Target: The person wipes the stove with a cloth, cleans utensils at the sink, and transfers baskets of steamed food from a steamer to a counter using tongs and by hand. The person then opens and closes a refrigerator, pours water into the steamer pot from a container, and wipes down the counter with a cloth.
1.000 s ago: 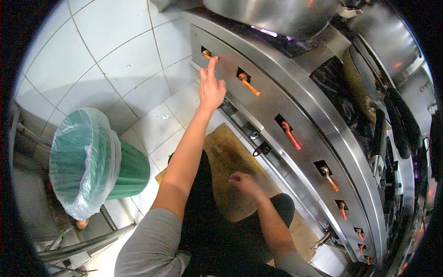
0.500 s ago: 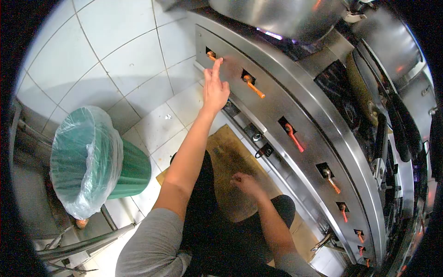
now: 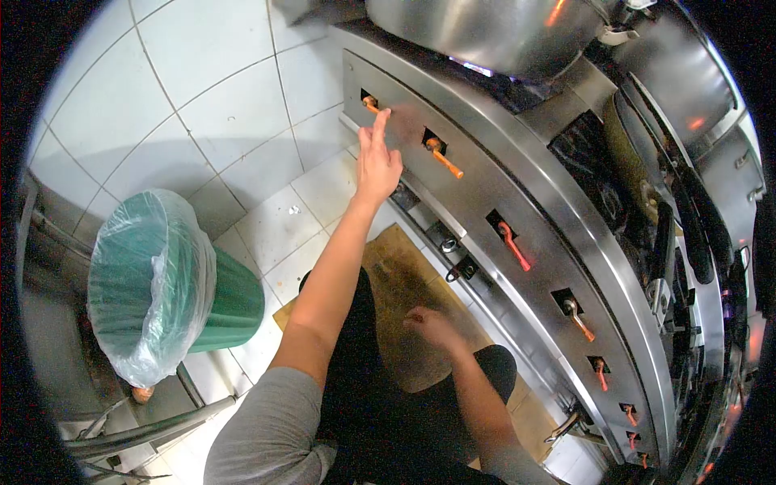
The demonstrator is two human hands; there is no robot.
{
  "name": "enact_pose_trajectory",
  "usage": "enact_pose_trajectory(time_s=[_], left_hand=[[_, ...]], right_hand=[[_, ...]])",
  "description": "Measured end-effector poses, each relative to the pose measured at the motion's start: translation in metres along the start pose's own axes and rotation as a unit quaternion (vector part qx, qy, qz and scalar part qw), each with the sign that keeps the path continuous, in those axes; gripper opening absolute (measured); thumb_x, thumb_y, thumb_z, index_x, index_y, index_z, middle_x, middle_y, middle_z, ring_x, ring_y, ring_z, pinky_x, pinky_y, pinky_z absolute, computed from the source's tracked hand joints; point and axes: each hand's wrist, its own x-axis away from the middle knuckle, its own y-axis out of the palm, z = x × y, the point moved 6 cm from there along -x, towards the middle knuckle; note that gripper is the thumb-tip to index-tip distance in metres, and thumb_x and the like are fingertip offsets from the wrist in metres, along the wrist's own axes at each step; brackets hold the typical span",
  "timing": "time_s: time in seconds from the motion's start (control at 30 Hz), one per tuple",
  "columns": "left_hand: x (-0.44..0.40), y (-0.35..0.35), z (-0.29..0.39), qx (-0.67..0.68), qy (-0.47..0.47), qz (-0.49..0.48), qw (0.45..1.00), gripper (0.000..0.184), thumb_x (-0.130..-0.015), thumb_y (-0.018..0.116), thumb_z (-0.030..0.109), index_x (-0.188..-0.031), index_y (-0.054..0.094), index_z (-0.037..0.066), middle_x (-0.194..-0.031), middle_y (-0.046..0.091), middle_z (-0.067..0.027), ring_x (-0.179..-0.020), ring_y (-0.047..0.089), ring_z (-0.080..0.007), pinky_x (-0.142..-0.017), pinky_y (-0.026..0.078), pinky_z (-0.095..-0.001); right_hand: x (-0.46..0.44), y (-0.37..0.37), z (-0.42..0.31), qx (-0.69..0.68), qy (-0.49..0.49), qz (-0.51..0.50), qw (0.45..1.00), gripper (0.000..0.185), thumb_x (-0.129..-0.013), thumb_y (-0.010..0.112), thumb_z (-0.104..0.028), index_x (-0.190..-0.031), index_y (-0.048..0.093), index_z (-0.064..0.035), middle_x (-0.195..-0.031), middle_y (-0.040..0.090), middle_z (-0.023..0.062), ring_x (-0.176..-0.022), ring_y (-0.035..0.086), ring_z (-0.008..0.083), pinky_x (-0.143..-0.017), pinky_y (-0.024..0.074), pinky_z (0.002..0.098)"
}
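My left hand (image 3: 377, 166) reaches up to the stainless stove front (image 3: 477, 178). Its index finger is stretched out, with the tip at the end of the farthest orange lever (image 3: 371, 103), partly covering it. The thumb stands apart and the hand does not wrap round the lever. Just right of this hand, a second orange lever (image 3: 444, 162) points down and right. My right hand (image 3: 428, 326) hangs low near my knee, fingers curled, with nothing visible in them.
A large steel pot (image 3: 485, 32) stands over a lit burner at the top. Red levers (image 3: 514, 245) continue along the panel. Pans with black handles (image 3: 697, 212) lie on the right. A green bin (image 3: 230, 303) with a plastic liner stands left, and cardboard (image 3: 396, 267) covers some floor.
The view has shifted slightly, so the stove front sits a little lower and further right. My left fingertip stays at the same lever. My right hand has barely moved.
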Motion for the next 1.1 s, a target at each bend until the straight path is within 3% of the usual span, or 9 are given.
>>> enact_pose_trajectory(time_s=[0.5, 0.57, 0.7, 0.9, 1.0, 1.1], left_hand=[[0.001, 0.001, -0.003, -0.002, -0.005, -0.007, 1.0, 0.076, -0.069, 0.05, -0.007, -0.137, 0.031, 0.023, -0.1, 0.041, -0.0155, -0.076, 0.053, -0.031, -0.073, 0.047, -0.0411], [0.0, 0.0, -0.002, -0.039, 0.019, 0.01, 0.999, 0.076, -0.069, 0.051, -0.008, -0.137, 0.032, 0.021, -0.099, 0.043, -0.0159, -0.075, 0.055, -0.0241, -0.07, 0.048, -0.0353], [0.0, 0.0, -0.004, -0.031, 0.03, 0.016, 0.999, 0.076, -0.07, 0.05, -0.008, -0.137, 0.032, 0.021, -0.099, 0.044, -0.0158, -0.072, 0.054, -0.0239, -0.07, 0.048, -0.0352], [0.001, 0.0, -0.006, -0.022, -0.002, -0.018, 1.0, 0.076, -0.07, 0.05, -0.007, -0.138, 0.03, 0.021, -0.1, 0.043, -0.0165, -0.075, 0.055, -0.026, -0.069, 0.049, -0.0356], [0.0, -0.002, -0.002, -0.035, 0.044, 0.006, 0.998, 0.076, -0.071, 0.05, -0.007, -0.139, 0.029, 0.02, -0.1, 0.042, -0.0166, -0.078, 0.055, -0.0282, -0.069, 0.049, -0.0358], [0.005, -0.004, 0.0, -0.02, 0.004, -0.015, 1.0, 0.076, -0.071, 0.051, -0.006, -0.139, 0.028, 0.019, -0.106, 0.042, -0.0184, -0.082, 0.055, -0.0296, -0.07, 0.049, -0.0352]], right_hand=[[-0.001, -0.001, -0.006, 0.018, 0.01, -0.006, 1.0, 0.038, -0.085, 0.059, -0.037, -0.108, 0.061, -0.0071, -0.108, 0.062, 0.0164, -0.103, 0.057, 0.0325, -0.088, 0.0444, 0.0407], [-0.007, 0.006, 0.005, -0.009, 0.006, -0.01, 1.0, 0.036, -0.085, 0.059, -0.035, -0.106, 0.061, -0.0068, -0.106, 0.062, 0.0165, -0.102, 0.057, 0.0326, -0.088, 0.0446, 0.0412], [-0.014, 0.013, 0.016, -0.008, -0.008, -0.002, 1.0, 0.034, -0.084, 0.06, -0.034, -0.105, 0.061, -0.0067, -0.105, 0.063, 0.016, -0.101, 0.058, 0.0328, -0.087, 0.0447, 0.0417], [-0.014, 0.011, 0.009, -0.004, 0.01, 0.002, 1.0, 0.037, -0.083, 0.062, -0.035, -0.105, 0.061, -0.0062, -0.105, 0.062, 0.0171, -0.1, 0.058, 0.0329, -0.087, 0.0449, 0.0413], [-0.014, 0.01, 0.005, 0.011, 0.035, -0.039, 0.999, 0.038, -0.087, 0.055, -0.038, -0.112, 0.06, -0.0085, -0.11, 0.061, 0.0162, -0.102, 0.058, 0.034, -0.091, 0.0446, 0.042], [-0.017, 0.011, 0.009, -0.001, 0.049, -0.042, 0.998, 0.039, -0.087, 0.056, -0.039, -0.111, 0.06, -0.008, -0.109, 0.062, 0.0164, -0.101, 0.058, 0.0335, -0.089, 0.0455, 0.042]])
